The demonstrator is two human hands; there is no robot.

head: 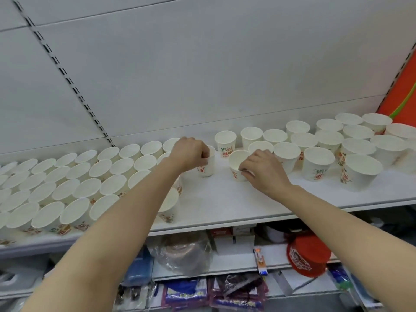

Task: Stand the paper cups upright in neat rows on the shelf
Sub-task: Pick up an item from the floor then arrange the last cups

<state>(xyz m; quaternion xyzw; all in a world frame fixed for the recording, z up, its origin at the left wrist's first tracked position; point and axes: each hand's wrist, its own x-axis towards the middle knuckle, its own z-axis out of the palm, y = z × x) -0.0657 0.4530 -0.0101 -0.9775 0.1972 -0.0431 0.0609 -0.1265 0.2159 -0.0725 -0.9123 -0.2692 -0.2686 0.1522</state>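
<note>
White paper cups with red and green print stand upright on a white shelf [225,206]. On the left, several tight rows of cups [74,183] fill the shelf. To the right stands a looser group of cups [319,149]. My left hand [191,154] pinches the rim of one upright cup [208,168] at the right end of the left rows. My right hand [261,170] grips another cup [237,164] by its rim, just right of the first; the cup tilts slightly. A single cup [225,140] stands behind the gap between my hands.
The white back panel [202,75] rises behind the shelf, and an orange sign [403,86] sits at the far right. The lower shelf holds packaged goods, a plastic-wrapped item [186,253] and a red tub [308,255].
</note>
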